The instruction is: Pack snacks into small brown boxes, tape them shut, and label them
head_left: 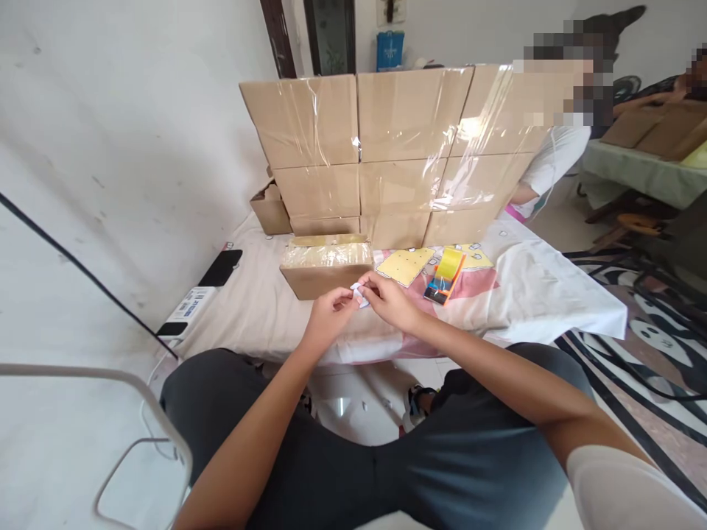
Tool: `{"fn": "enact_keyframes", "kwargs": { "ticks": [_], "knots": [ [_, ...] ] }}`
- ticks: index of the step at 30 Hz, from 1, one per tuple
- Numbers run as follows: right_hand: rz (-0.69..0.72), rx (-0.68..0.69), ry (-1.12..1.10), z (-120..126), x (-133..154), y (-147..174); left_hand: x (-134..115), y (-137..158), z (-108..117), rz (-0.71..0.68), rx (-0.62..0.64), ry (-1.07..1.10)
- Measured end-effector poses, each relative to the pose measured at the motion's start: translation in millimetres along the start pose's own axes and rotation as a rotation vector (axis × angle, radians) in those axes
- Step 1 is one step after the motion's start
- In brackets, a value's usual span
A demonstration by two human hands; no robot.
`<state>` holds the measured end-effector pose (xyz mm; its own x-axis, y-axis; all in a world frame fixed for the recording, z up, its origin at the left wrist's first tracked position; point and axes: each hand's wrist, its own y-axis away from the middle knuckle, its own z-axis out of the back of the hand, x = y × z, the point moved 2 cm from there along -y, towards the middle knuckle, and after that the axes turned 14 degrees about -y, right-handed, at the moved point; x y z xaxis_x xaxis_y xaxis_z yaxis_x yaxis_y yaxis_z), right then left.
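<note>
Between my fingertips is a small white piece (361,296), paper-like, too small to tell its kind. My left hand (331,316) pinches its left side. From the right, my right hand (389,298) grips it with thumb and fingers. Both hands are over the near part of the table, just in front of a low cardboard box (325,276) with shiny tape on top. To the right of my hands lies a yellow sheet (406,265) with small dark marks. Beside that sheet rests a yellow, orange and dark flat packet (446,276).
A tall wall of taped cardboard boxes (401,121) stands across the table's far side. Phone-like black slabs (221,267) lie at the left edge of the cloth-covered table (265,313). Behind the boxes at right, a person's white sleeve (557,158) shows.
</note>
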<state>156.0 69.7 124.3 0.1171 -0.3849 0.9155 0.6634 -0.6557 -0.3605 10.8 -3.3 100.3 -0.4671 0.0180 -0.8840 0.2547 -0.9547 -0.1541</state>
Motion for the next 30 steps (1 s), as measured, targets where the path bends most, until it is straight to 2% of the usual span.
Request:
{"fn": "enact_keyframes", "kwargs": {
  "ticks": [2,3,5,7,9,11,12,17,18,21,25,28,30],
  "knots": [
    [-0.035,-0.021,-0.084,2.3,-7.1,-3.9,1.9,0.8,-4.4,0.011,0.036,0.023],
    [-0.045,-0.078,-0.116,6.7,-12.3,-7.7,2.3,1.6,-5.7,0.012,0.042,0.028],
    [-0.072,-0.278,-0.113,22.3,-26.4,-18.4,2.7,2.3,-3.0,-0.004,0.002,-0.011],
    [-0.144,-0.474,-0.027,40.8,-44.0,-30.7,3.6,0.2,9.5,-0.048,-0.127,-0.130],
    [-0.231,-0.547,0.047,53.6,-61.2,-41.6,6.9,-5.7,31.7,-0.105,-0.363,-0.288],
    [-0.272,-0.525,0.054,57.1,-73.7,-47.8,14.9,-15.5,57.4,-0.139,-0.574,-0.401],
    [-0.284,-0.476,0.031,55.8,-77.8,-49.1,21.1,-21.9,69.3,-0.135,-0.615,-0.424],
    [-0.449,0.006,-0.144,45.2,-88.5,-44.7,55.2,-51.5,107.5,-0.027,-0.561,-0.345],
    [-0.435,0.031,-0.135,45.6,-90.6,-43.8,60.2,-54.3,110.4,0.006,-0.558,-0.298],
    [-0.316,-0.066,-0.065,41.2,-99.5,-41.9,67.6,-56.2,111.0,0.055,-0.548,-0.200],
    [-0.131,-0.150,-0.118,12.3,-103.6,-34.3,59.3,-44.9,106.8,0.023,-0.579,-0.147],
    [0.007,-0.163,-0.125,10.1,-83.9,-24.0,31.5,-34.2,106.2,-0.068,-0.619,-0.165],
    [0.099,-0.219,-0.086,37.2,-57.0,-11.3,-2.5,-34.5,98.8,-0.167,-0.591,-0.130]
  ]
}}
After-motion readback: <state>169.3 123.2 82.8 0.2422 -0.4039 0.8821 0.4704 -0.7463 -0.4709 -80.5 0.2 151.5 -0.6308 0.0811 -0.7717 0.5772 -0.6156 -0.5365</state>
